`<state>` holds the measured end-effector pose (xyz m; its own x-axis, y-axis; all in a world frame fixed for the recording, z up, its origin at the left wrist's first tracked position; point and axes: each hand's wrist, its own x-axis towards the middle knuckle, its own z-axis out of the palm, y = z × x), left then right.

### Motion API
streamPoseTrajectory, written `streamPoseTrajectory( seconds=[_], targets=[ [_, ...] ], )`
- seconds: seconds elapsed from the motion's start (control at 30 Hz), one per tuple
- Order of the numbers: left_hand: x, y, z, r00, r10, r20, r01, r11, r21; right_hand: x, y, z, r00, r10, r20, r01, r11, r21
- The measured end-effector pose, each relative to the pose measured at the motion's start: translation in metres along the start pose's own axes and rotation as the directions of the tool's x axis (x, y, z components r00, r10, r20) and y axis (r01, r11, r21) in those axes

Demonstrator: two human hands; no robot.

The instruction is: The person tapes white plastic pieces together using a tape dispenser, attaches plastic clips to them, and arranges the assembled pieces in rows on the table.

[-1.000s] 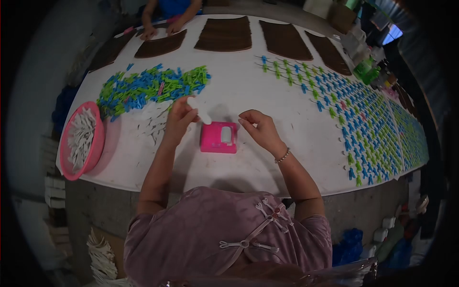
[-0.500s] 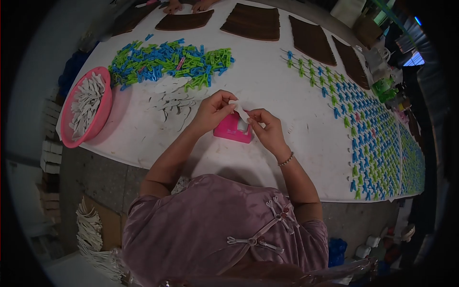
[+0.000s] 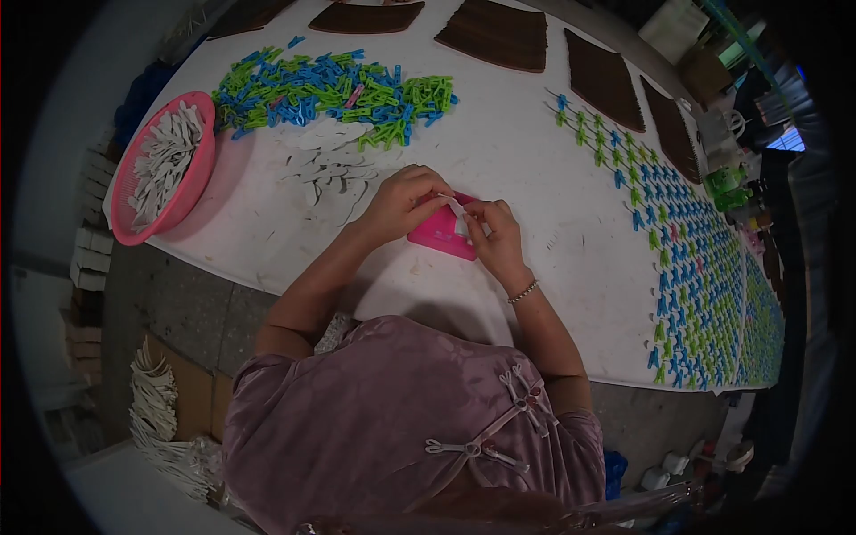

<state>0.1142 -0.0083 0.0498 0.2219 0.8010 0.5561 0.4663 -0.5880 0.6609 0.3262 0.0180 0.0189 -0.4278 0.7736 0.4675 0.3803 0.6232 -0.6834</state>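
Note:
My left hand [image 3: 403, 207] pinches one end of a small white strip-like piece [image 3: 456, 208]. The fingers of my right hand [image 3: 496, 239] are closed on its other end. Both hands are just above a bright pink tape dispenser [image 3: 432, 235], which rests on the white table and is partly covered by my fingers. To the left of my left hand, thin white pieces with dark edges [image 3: 325, 169] lie loosely on the tabletop.
A pink basket [image 3: 208, 143] full of white pieces stands at the table's left edge. Blue and green clothespins [image 3: 321, 89] are heaped behind. Rows of clothespins [image 3: 691, 259] cover the right side. Brown textured mats [image 3: 492, 37] line the far edge.
My hands have drawn slightly closer together, and the white piece between them shows less. The view has shifted, so the other person's hands at the far edge have left the frame.

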Motion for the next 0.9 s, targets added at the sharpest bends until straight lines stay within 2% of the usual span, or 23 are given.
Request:
streamPoseTrajectory(
  seconds=[0.13,0.2,0.27,0.5,0.7,0.9],
  targets=[
    [-0.001,-0.001,0.002,0.999,0.023,-0.029,-0.023,1.000,0.019,-0.001,0.004,-0.002,0.999,-0.034,-0.005,0.034,0.999,-0.030],
    [-0.001,-0.004,0.004,0.999,-0.048,0.012,0.048,0.999,0.010,-0.002,0.007,-0.005,0.998,-0.060,-0.014,0.059,0.998,-0.036],
    [-0.003,-0.010,0.010,0.998,-0.050,0.038,0.049,0.998,0.027,-0.005,0.013,-0.010,0.997,-0.077,0.005,0.077,0.988,-0.136],
    [-0.005,-0.023,0.024,0.989,-0.051,0.139,0.042,0.997,0.069,-0.011,0.013,-0.022,0.997,-0.083,0.005,0.083,0.982,-0.172],
    [-0.001,-0.024,0.026,0.989,-0.031,0.147,0.021,0.997,0.068,-0.012,0.013,-0.024,0.997,-0.075,0.005,0.074,0.980,-0.184],
    [0.005,-0.022,0.034,0.983,-0.016,0.184,0.006,0.998,0.055,-0.002,0.000,-0.035,0.988,-0.149,-0.049,0.132,0.959,-0.252]
  ],
)
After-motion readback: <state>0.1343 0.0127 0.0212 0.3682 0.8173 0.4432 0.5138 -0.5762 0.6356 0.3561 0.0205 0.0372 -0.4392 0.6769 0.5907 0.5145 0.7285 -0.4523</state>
